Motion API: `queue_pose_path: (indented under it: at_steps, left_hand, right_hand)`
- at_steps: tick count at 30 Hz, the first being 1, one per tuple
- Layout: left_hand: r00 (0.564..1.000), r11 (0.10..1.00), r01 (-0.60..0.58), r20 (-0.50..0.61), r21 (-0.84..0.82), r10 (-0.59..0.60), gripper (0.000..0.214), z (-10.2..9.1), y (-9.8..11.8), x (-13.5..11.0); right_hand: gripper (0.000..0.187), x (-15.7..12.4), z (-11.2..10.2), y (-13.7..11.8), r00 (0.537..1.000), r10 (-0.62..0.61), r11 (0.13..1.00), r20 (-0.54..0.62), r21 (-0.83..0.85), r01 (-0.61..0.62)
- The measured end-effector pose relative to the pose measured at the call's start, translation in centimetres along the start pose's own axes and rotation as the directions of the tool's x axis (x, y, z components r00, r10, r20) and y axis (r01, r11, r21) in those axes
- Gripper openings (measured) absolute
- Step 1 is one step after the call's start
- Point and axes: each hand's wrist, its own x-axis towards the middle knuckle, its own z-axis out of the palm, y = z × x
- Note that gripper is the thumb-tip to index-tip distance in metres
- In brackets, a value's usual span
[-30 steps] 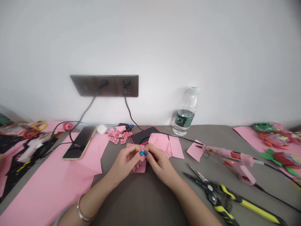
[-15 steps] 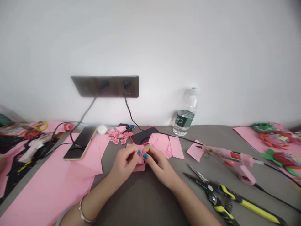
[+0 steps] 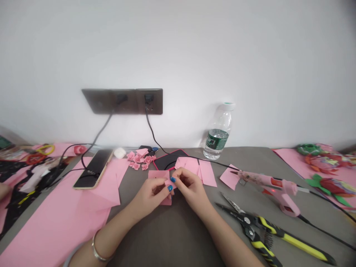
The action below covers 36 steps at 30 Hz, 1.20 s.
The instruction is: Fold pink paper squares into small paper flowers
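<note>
Between my two hands is a small piece of pink paper (image 3: 168, 182), pinched at the fingertips. My left hand (image 3: 155, 193) has its thumb and fingers closed on the left side of it. On the other side, my right hand (image 3: 190, 189) grips it between thumb and forefinger. Behind and below my fingers shows a square of pink paper (image 3: 158, 174), partly covered by the left hand. Just beyond lie several small pink paper roses (image 3: 137, 158) and a stack of pink paper squares (image 3: 191, 165).
A pink glue gun (image 3: 267, 181) rests at right, its tip by a loose paper square (image 3: 229, 178). Nearer lie yellow-handled pliers (image 3: 250, 222). A water bottle (image 3: 217, 137) stands by the wall. Leftward are a phone (image 3: 94, 170) and large pink sheets (image 3: 69, 215).
My left fingers have shifted lower and my right fingers have turned slightly upward around the small paper. More of the pink square behind them now shows.
</note>
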Motion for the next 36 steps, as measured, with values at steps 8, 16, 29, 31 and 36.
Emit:
queue_pose_path:
  at_steps: [8, 16, 29, 31, 36]
  left_hand:
    - [0.989, 0.998, 0.061, -0.133, -0.022, -0.063, 0.026, -0.1, -0.5, 0.5]
    - [0.984, 0.961, 0.134, -0.084, -0.242, -0.158, 0.037, -0.1, -0.9, 0.6]
    - [0.984, 0.952, 0.104, -0.107, -0.288, -0.14, 0.038, 0.1, -1.2, 0.4]
    - [0.985, 0.958, 0.101, -0.112, -0.267, -0.135, 0.037, 0.2, -1.1, 0.4]
    - [0.983, 0.96, 0.108, -0.114, -0.259, -0.142, 0.036, 0.2, -0.6, 0.4]
  right_hand:
    - [0.008, 0.2, 0.0, -0.1, 0.981, -0.168, 0.952, -0.098, -0.274, 0.136]
    - [0.016, 0.2, 0.0, -0.4, 0.963, -0.264, 0.881, -0.05, -0.419, 0.22]
    - [0.018, 0.0, 0.6, -0.2, 0.947, -0.313, 0.808, -0.073, -0.544, 0.225]
    - [0.02, 0.0, 0.6, -0.3, 0.95, -0.302, 0.822, -0.079, -0.527, 0.217]
    - [0.025, 0.1, 0.5, -0.2, 0.954, -0.285, 0.858, -0.093, -0.468, 0.211]
